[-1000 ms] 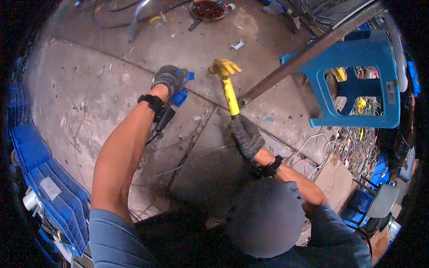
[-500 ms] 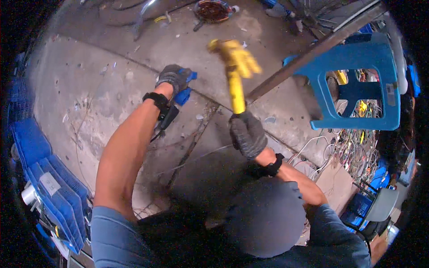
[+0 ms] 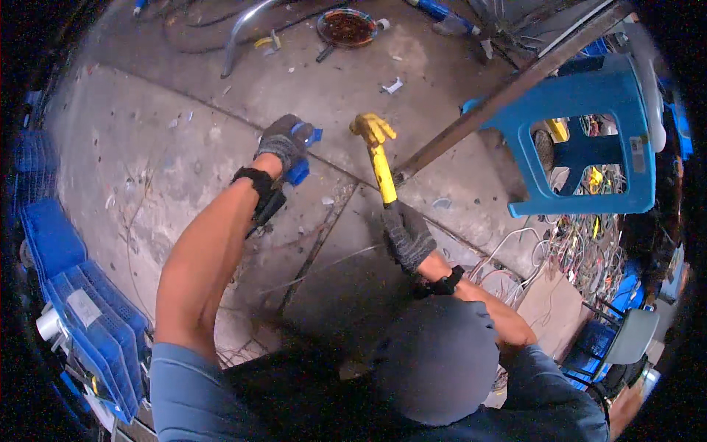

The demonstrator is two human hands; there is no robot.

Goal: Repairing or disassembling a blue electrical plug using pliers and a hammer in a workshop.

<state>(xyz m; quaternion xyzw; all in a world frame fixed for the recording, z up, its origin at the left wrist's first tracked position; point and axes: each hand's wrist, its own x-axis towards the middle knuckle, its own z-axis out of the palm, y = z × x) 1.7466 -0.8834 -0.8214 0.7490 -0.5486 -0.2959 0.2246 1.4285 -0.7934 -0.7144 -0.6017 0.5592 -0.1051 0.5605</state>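
Observation:
My right hand [image 3: 407, 234], in a dark grey knitted glove, is closed round the lower end of a yellow hammer-shaped tool [image 3: 383, 173]. Its shaft points up and away over the floor, and its lumpy yellow head has finger-like prongs. My left hand [image 3: 283, 144], gloved alike, is closed on a blue object [image 3: 298, 174] that shows on both sides of the fist. Most of that object is hidden, so its kind is unclear. A dark boxy piece [image 3: 270, 208] sits below it, beside the wrist. The tool's head is to the right of my left hand, apart from it.
A brown metal bar [image 3: 471, 125] slants across the right, beside a blue plastic stool [image 3: 574, 96]. Tangled wires [image 3: 585, 254] lie beyond the stool's near edge. Blue crates [image 3: 88, 295] stand at left. A round pan-like thing [image 3: 347, 28] lies on the littered concrete floor.
The yellow tool's head has come down and slightly nearer to me, and its blur is gone. My right hand has shifted slightly. My left hand has moved very little, still on the blue object.

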